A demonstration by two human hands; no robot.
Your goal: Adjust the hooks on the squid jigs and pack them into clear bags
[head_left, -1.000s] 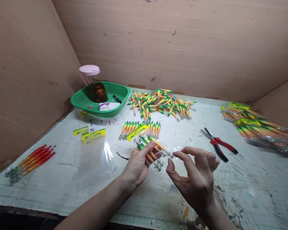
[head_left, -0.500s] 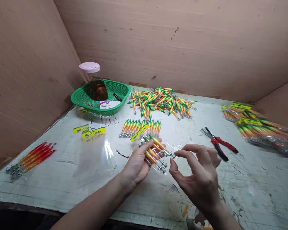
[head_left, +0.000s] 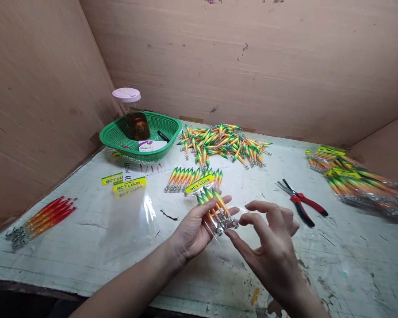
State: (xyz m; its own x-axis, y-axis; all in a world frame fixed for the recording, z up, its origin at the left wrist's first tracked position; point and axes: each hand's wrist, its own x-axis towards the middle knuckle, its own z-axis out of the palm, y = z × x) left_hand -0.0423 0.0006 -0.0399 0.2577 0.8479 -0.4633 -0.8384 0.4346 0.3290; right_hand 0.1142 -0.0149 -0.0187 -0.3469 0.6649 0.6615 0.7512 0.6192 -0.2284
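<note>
My left hand (head_left: 193, 232) holds a clear plastic bag with a yellow "BCT LURE" header (head_left: 200, 184), thumb on top and fingers beneath. Inside are several green-and-orange fishing lures (head_left: 221, 202), their hook ends toward me. At those hooks, the thumb and index finger of my right hand (head_left: 274, 243) pinch around the end of one lure; the other fingers are curled. Just behind the bag lies a row of matching lures (head_left: 182, 176), partly covered by the header. Flat bags with yellow headers (head_left: 130, 183) rest to the left.
A heap of loose lures (head_left: 219, 141) lies at the back. The green basket (head_left: 141, 152) holds a lidded drink container (head_left: 137, 126), a card and a black pen. Red-handled pliers (head_left: 300, 203) lie at right, near filled bags (head_left: 358, 181). Red lures (head_left: 44, 218) sit far left.
The bag has turned more upright, and its header has shifted right. My right hand has moved slightly left and down, with its fingertips at the hooks.
</note>
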